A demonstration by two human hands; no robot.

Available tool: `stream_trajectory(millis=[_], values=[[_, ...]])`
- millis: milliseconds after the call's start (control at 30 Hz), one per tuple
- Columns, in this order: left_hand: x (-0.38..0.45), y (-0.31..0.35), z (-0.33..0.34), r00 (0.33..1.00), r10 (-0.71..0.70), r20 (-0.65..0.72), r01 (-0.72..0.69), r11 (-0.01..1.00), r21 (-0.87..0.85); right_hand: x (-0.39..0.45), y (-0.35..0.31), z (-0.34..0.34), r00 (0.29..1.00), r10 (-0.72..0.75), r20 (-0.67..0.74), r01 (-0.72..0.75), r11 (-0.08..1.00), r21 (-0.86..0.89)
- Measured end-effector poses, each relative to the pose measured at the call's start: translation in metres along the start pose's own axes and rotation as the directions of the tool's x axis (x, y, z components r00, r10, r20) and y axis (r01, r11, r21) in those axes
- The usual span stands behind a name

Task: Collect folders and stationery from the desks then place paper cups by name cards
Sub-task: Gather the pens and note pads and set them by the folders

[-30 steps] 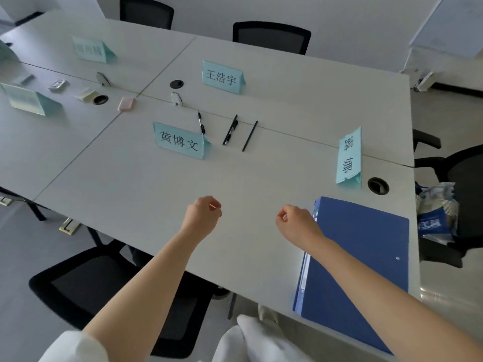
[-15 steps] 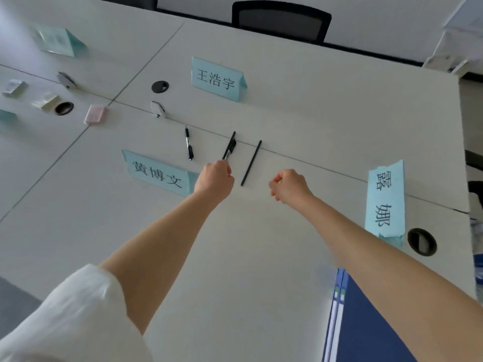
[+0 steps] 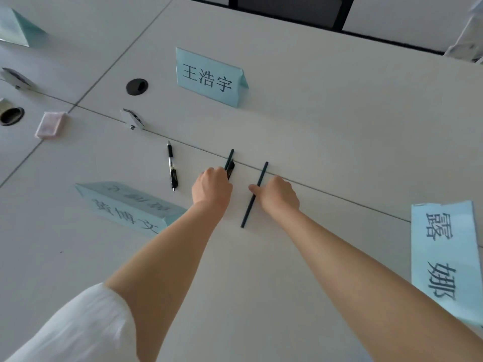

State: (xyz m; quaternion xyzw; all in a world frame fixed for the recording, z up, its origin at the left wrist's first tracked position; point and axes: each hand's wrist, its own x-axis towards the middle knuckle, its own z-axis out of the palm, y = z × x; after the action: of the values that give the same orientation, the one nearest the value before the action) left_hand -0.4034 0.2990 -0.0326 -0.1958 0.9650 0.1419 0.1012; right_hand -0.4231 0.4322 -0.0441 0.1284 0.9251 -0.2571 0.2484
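Hands | left hand (image 3: 211,188) curled over black pen (image 3: 230,163) | right hand (image 3: 278,197) curled, fingertip touching dark pencil (image 3: 254,194)

Readable text is on name cards only, all black characters on pale blue folded paper, standing on the white desk (image 3: 339,121).
- Far name card (image 3: 209,78): 王浩宇, upright toward the camera.
- Right-edge name card (image 3: 444,257): 露娜, turned sideways, characters run top to bottom of the frame.
- Near-left name card (image 3: 125,207): seen from above and skewed; looks like 黄博文, blurred, not certain.
- Top-left card (image 3: 15,28): too blurred to read.

No legible marking on the pens or other small items.
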Motion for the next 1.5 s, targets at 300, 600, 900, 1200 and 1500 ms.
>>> stream_trajectory(millis=[300, 600, 900, 1200, 1500], values=[[0.004, -0.005, 0.002, 1.000, -0.011, 0.020, 0.013, 0.997, -0.080, 0.001, -0.012, -0.001, 1.000, -0.005, -0.029, 0.004, 0.999, -0.054], [0.053, -0.067, -0.044, 0.935, -0.350, 0.064, 0.331, 0.792, -0.512, 0.009, -0.064, 0.015, 0.993, -0.071, 0.090, 0.042, 0.956, 0.292], [0.082, -0.105, -0.034, 0.912, -0.396, 0.107, 0.409, 0.857, -0.314, 0.018, -0.086, 0.037, 0.993, -0.106, 0.047, 0.099, 0.987, 0.126], [0.069, -0.078, -0.051, 0.932, -0.334, 0.142, 0.363, 0.842, -0.399, -0.008, -0.062, 0.038, 0.995, -0.074, 0.065, 0.061, 0.981, 0.185], [-0.011, -0.057, -0.083, 0.938, -0.263, 0.224, 0.337, 0.552, -0.763, -0.070, -0.041, 0.019, 0.990, -0.093, 0.102, 0.034, 0.881, 0.472]])
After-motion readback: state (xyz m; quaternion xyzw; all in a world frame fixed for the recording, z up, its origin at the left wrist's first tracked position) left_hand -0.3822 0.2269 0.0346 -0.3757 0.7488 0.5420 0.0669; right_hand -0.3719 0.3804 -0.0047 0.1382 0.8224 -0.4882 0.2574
